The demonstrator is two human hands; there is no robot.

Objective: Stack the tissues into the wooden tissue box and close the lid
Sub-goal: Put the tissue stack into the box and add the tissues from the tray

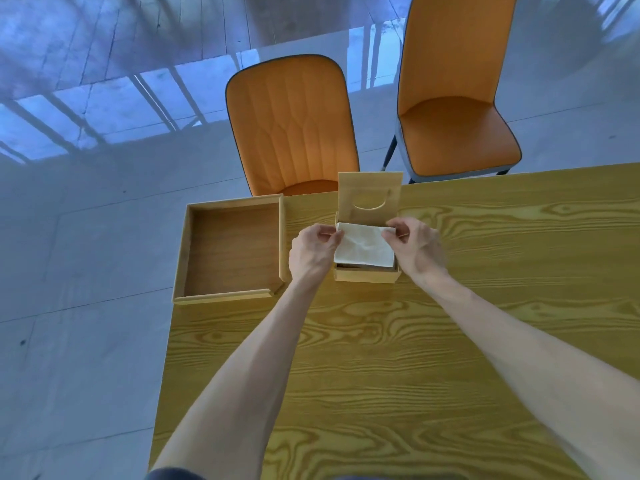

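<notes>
A small wooden tissue box [365,275] stands on the table, its hinged lid [370,197] raised upright at the back, with a curved slot cut in it. A white folded tissue [364,247] lies over the box's opening. My left hand [311,251] pinches the tissue's far left corner. My right hand [417,245] pinches its far right corner. What lies in the box beneath the tissue is mostly hidden.
A shallow open wooden tray [230,249] sits left of the box at the table's left edge. The wood-grain table [398,358] stretches toward me. Two orange chairs [294,126] [453,98] stand beyond the table's far edge on a pale tiled floor.
</notes>
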